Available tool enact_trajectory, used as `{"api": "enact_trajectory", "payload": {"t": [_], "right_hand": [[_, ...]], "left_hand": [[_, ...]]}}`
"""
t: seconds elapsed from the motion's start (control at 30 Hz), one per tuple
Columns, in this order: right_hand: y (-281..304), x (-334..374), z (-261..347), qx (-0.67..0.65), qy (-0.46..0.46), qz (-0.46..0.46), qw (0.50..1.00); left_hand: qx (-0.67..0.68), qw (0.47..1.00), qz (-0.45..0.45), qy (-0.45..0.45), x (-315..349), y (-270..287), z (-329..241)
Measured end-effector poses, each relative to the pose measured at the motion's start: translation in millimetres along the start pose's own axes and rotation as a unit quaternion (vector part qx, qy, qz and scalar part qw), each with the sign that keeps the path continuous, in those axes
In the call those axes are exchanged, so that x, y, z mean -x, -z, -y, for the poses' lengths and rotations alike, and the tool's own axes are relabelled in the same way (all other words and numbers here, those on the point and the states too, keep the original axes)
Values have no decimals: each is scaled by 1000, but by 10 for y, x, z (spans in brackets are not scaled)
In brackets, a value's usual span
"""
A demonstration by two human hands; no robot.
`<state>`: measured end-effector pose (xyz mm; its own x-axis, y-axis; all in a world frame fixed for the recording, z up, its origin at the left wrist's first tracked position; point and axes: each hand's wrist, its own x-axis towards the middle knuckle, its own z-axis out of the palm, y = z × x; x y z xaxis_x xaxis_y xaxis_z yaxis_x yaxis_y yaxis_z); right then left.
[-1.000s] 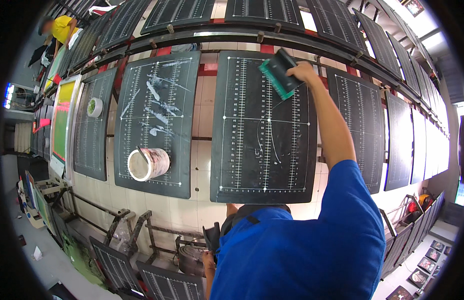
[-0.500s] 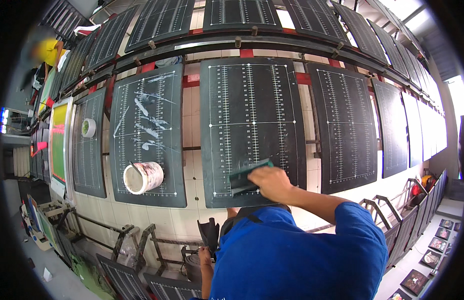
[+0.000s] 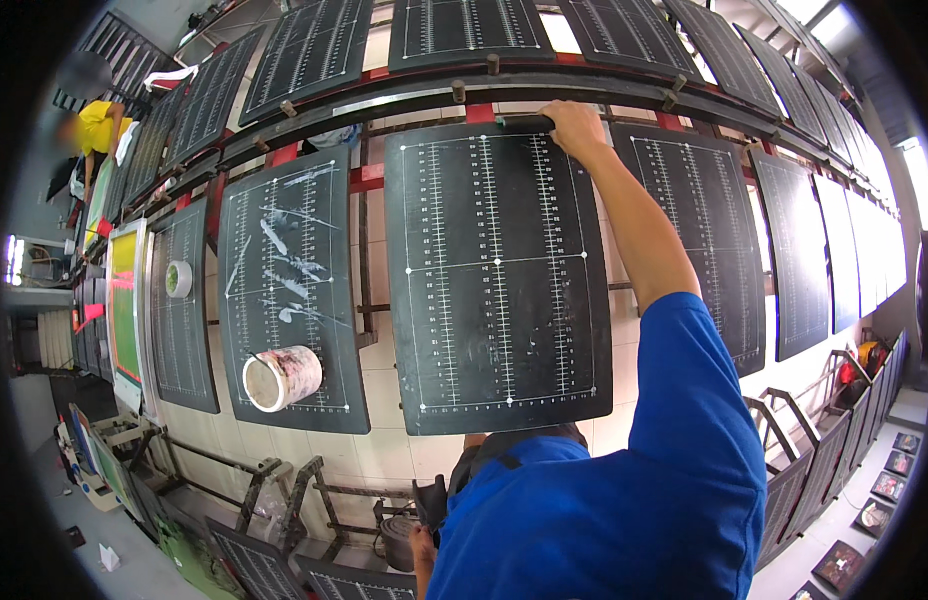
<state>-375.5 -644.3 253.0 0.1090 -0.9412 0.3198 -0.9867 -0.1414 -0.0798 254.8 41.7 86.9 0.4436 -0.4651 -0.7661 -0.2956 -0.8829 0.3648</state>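
My right hand (image 3: 576, 128) is closed on a wide squeegee with a dark green edge (image 3: 524, 124), at the far edge of the black board (image 3: 464, 330) in front of me. White ruled scales and dotted border lines cover this board. Low and left of my body, my left hand (image 3: 421, 545) is closed on a black angled piece (image 3: 431, 503), whose kind I cannot make out. On the neighbouring board (image 3: 334, 230) to the left, white paste streaks (image 3: 289, 260) lie above a stained white bucket (image 3: 284, 378).
Several similar boards stand in rows on a metal rack (image 3: 384, 92). A roll of tape (image 3: 179, 279) lies on a board further left, beside a framed screen (image 3: 129, 300). A person in yellow (image 3: 104, 128) is at the far left. Metal brackets (image 3: 314, 500) stand behind me.
My right hand has carried the squeegee from the near part of the board to its far edge, arm stretched out. My left hand still holds the black piece low down.
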Motion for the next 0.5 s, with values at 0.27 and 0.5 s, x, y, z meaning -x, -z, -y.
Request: {"api": "enact_trajectory", "payload": {"t": [0.27, 0.5], "right_hand": [[363, 1992, 873, -104, -15, 21, 994], [1013, 2464, 1105, -156, 19, 158, 975]], "left_hand": [[-111, 994, 12, 2, -466, -229, 136], [-44, 999, 23, 15, -463, -247, -642]]}}
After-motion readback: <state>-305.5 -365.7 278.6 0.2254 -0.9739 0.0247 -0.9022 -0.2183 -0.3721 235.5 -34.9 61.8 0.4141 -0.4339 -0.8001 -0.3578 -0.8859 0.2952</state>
